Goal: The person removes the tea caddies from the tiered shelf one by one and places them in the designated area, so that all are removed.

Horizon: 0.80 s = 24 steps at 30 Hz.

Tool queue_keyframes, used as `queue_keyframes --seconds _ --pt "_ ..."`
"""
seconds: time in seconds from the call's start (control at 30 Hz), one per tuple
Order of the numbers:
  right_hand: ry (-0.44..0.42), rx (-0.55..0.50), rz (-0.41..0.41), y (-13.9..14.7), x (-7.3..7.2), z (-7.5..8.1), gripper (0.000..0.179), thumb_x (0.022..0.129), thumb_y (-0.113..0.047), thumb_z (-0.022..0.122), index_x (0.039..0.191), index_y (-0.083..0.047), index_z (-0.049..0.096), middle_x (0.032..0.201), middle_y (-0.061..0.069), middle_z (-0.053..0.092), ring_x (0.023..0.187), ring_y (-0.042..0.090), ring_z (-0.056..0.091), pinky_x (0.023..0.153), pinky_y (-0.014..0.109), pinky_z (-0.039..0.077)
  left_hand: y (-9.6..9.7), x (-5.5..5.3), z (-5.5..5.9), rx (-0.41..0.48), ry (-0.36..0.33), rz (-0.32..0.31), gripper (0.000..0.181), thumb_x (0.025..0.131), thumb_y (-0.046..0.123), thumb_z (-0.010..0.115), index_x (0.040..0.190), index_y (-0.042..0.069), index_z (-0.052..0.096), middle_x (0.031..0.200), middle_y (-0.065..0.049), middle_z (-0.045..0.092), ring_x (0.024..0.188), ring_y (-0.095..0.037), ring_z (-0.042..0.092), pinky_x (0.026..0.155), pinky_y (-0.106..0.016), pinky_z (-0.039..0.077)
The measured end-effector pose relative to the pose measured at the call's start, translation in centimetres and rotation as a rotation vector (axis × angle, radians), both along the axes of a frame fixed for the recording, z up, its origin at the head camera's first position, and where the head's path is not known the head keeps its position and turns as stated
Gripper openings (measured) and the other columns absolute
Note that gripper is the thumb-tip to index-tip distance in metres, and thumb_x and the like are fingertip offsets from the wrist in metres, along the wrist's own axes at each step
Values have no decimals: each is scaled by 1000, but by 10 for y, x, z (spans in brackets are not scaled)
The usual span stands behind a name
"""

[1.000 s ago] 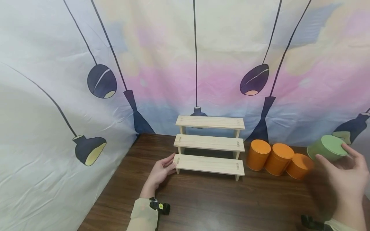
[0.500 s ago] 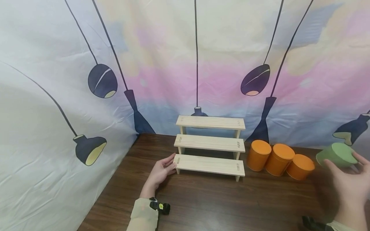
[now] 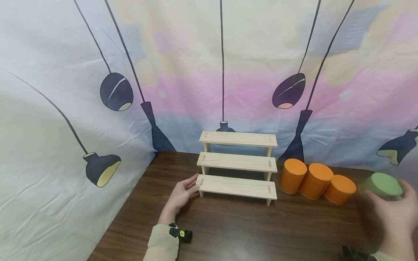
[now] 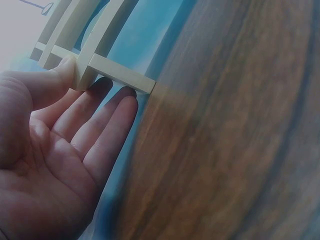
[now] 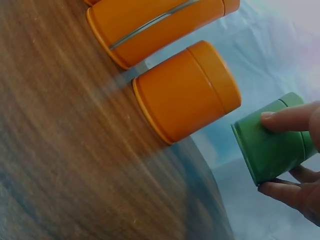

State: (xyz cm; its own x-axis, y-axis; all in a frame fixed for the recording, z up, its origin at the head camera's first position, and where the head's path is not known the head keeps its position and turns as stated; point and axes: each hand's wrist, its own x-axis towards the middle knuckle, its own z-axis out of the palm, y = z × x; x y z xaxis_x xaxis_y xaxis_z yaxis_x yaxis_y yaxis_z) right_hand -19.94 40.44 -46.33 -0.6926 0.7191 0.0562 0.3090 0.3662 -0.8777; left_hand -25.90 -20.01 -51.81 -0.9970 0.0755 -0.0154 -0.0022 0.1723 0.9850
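A three-step wooden display stand point(image 3: 236, 185) stands on the brown table against the backdrop. My left hand point(image 3: 181, 192) pinches the left end of its lowest step; in the left wrist view the thumb point(image 4: 65, 70) lies on the plank and fingers reach below it. At the far right, my right hand point(image 3: 396, 214) grips a short green tin point(image 3: 383, 185) between thumb and fingers. In the right wrist view, a gap shows between that green tin point(image 5: 272, 145) and the table. Beside it stand two taller orange tins point(image 3: 315, 181) and a shorter orange tin point(image 3: 340, 189).
The brown wood-grain table point(image 3: 248, 232) extends in front of the stand. A cloth backdrop point(image 3: 248, 72) printed with hanging lamps rises directly behind the stand and tins, and another cloth side point(image 3: 49, 217) borders the table on the left.
My right hand has lowered the green tin and shifted it slightly right, to the right of the shorter orange tin. The left hand, stand and orange tins stay put.
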Motion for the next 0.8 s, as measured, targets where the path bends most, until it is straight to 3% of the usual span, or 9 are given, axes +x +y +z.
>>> queue_keyframes --seconds 0.33,0.8 --pt "-101 40 69 10 -5 -16 99 95 -18 75 171 -3 13 174 29 16 156 52 22 126 67 23 0 0 0 -8 0 1 55 106 11 68 158 6 52 153 -20 58 132 -34 65 99 -48 60" --pt "-217 88 144 16 -10 -24 105 91 -15 78 169 2 8 170 37 13 153 61 19 121 74 23 0 1 1 -10 -6 3 54 107 11 68 158 6 52 153 -20 58 132 -35 64 100 -48 60"
